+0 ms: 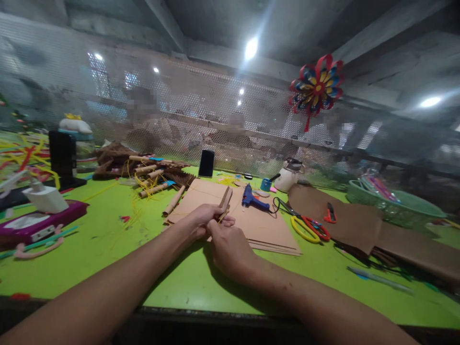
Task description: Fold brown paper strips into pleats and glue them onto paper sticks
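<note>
My left hand (207,219) is closed around a folded piece of brown paper (225,198), which sticks up at a slant past the fingers. Close against it, my right hand (232,247) pinches what looks like a thin yellow string (221,216) at the base of the paper; its fingertips are partly hidden. Under both hands lies a stack of brown paper sheets (269,230). A blue glue gun (254,199) rests on that stack, just beyond the hands. Brown paper rolls (153,189) with yellow string lie at the back left.
Yellow-handled scissors (304,230) and a red cutter (330,213) lie to the right, near brown paper (352,220) and a green basket (413,206). A phone (206,163) stands at the back. On the left sit a purple power strip (43,225) and a white charger (46,197).
</note>
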The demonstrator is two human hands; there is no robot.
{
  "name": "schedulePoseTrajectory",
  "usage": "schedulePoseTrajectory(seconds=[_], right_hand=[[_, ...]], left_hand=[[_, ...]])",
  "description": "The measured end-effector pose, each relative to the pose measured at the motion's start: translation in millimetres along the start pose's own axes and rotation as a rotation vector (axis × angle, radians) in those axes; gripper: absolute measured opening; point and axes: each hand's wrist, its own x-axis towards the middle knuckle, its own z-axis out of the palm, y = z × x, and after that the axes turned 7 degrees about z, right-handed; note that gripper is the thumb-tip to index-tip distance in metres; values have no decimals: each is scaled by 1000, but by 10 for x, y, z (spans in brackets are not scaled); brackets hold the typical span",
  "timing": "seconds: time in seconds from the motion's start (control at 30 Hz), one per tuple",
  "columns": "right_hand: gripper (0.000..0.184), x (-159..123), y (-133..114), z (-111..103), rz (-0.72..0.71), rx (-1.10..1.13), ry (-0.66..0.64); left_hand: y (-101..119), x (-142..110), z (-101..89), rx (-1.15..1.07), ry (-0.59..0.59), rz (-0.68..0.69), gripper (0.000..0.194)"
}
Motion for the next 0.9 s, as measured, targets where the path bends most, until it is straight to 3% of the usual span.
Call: schedulePoseTrajectory(seconds=[0.2,0.33,0.53,0.6,0.73,0.9], right_hand=[[16,-33,-49,-34,-86,-31,12],[22,-64,-82,-56,-225,-6,71],[5,-155,-210,-80,-463,40,42],[5,-174,-233,-91,-479,38,34],[6,-192,-235,-117,-453,39,-4],[7,-214,-264,-208,-633,72,-38]], left_hand=[[54,30,-57,-16,-10,-254,12],[84,42,-76,-48,-33,-324,14],[106,2,-78,-185,-152,-466,16],[116,-15,-90,-191,-177,-431,17],[154,-25,-112,-139,-195,-230,12],[196,-29,-88,36,-114,-1,5]])
